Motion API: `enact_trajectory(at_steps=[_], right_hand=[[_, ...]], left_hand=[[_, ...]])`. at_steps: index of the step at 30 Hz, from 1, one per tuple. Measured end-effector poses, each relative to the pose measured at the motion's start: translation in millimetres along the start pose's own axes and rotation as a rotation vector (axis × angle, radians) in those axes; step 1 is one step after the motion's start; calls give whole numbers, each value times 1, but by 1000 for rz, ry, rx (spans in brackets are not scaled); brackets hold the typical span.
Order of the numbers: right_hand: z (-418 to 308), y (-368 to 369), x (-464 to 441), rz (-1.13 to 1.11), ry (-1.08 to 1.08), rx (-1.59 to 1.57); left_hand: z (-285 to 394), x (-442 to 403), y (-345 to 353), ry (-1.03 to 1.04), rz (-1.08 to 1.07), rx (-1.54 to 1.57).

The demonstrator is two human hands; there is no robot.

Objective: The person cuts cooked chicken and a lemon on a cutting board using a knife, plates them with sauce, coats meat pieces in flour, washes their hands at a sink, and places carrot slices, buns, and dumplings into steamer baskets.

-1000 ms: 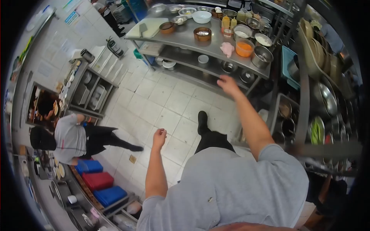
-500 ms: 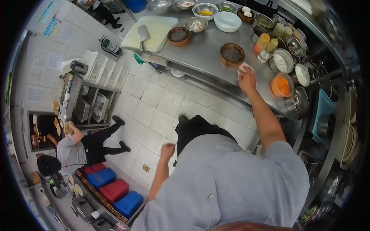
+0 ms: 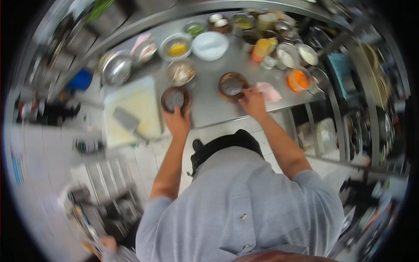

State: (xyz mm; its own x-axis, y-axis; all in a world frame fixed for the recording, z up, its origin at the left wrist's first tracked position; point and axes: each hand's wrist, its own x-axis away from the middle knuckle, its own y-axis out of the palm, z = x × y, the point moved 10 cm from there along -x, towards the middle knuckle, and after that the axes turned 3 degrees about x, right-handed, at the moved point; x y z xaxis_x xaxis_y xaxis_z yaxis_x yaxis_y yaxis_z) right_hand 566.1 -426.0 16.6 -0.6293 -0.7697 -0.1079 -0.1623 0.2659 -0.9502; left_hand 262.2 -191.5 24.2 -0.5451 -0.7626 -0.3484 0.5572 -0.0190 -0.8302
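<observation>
1. Head view: two wooden dishes stood on the one steel table [image 3: 208,107], the left dish [image 3: 173,99] and the right dish [image 3: 232,84], well apart from each other, both near its near edge.
2. Two hands were at them. The left hand [image 3: 177,123] touched the near rim of the left dish, thumb and fingers spread; whether it was clamped on the rim, I could not tell. The right hand [image 3: 253,104] had its fingers bent at the right side of the right dish, thumb and forefinger slightly apart; its grip could not be told either.
3. One pink cloth [image 3: 269,92] lay flat just right of the right hand.
4. To the left were one board [image 3: 146,91] and one cleaver [image 3: 125,118] on it, handle toward the near right.
5. Farther back stood one white bowl [image 3: 210,45], one bowl with yellow contents [image 3: 175,49] and one bowl with pale pieces [image 3: 181,73]. Two eggs [image 3: 218,20] sat behind them. One orange tub [image 3: 298,80] was at the right; bottles [image 3: 263,47] near it were too blurred to count.
6. Half a second earlier, the right hand had held the cloth beside the right dish, and the left hand had hung over the floor, away from the table.
</observation>
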Motion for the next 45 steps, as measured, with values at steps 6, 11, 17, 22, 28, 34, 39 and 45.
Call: enact_trajectory(at_steps=[6,11,17,22,28,34,39,45], right_hand=[[125,-22,45,194,173,161],[160,-112,13,-157,45,-353],[181,-531,-90,824,-93,-297],[240,-559,-278,287,72,300],[238,-591,-295,352,-188,339],[238,-645,-219,777,-136,27],[137,-525,-130,339,-223,-626],[188,-311,-90,75,-85,-637]], left_hand=[[73,-2,33,180,-204,223],[102,-22,60,183,-418,257],[168,-55,11,138,-298,102],[307,-101,-8,232,-226,418],[486,-162,-69,518,-314,791],[590,-237,-91,709,-373,833],[595,-227,-83,526,-364,1185],[416,-139,28,479,-456,383]])
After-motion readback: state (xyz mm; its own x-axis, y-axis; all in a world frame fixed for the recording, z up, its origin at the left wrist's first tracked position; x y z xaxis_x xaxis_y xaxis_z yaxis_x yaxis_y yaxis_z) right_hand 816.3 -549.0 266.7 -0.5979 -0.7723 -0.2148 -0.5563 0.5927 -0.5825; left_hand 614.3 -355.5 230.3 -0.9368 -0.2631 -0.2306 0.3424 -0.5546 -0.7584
